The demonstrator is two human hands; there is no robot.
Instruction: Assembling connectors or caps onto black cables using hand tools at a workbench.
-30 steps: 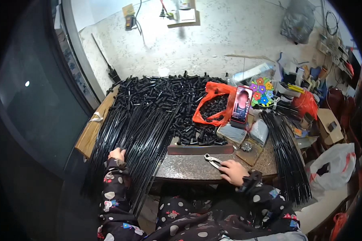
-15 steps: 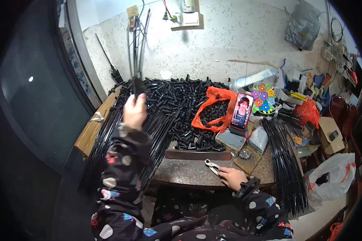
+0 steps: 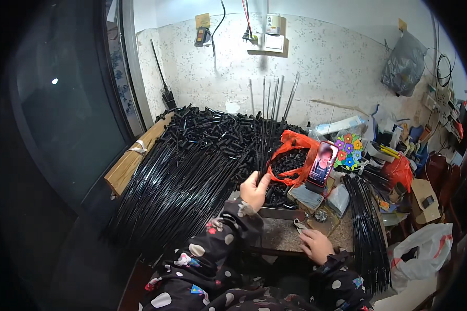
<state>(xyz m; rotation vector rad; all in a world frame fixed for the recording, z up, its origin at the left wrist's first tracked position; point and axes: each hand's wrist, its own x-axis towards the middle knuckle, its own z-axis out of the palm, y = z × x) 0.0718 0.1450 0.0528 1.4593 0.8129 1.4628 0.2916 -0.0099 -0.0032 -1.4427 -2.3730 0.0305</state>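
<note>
My left hand [image 3: 254,192] is closed around a bundle of thin black rods [image 3: 266,132] above the middle of the table, the rods standing up and fanning apart at the top. Beneath and behind them spreads a heap of short black tube-like parts [image 3: 213,129]. At the table's front edge, my right hand [image 3: 317,246] grips small metal pliers [image 3: 298,225]; their jaws show beyond the fingers while the handles are mostly covered.
Long black rods [image 3: 176,197] lie massed at the left, with another bundle [image 3: 369,228] at the right. An orange-red bag [image 3: 296,137] holds small black parts beside a propped phone [image 3: 323,165]. A metal strip [image 3: 285,213] and a steel-wool-like ball [image 3: 321,215] lie near the front.
My left hand has carried the bundle of rods from above the left pile rightward and nearer to me. My right hand stays with the pliers. The whole view has shifted somewhat.
</note>
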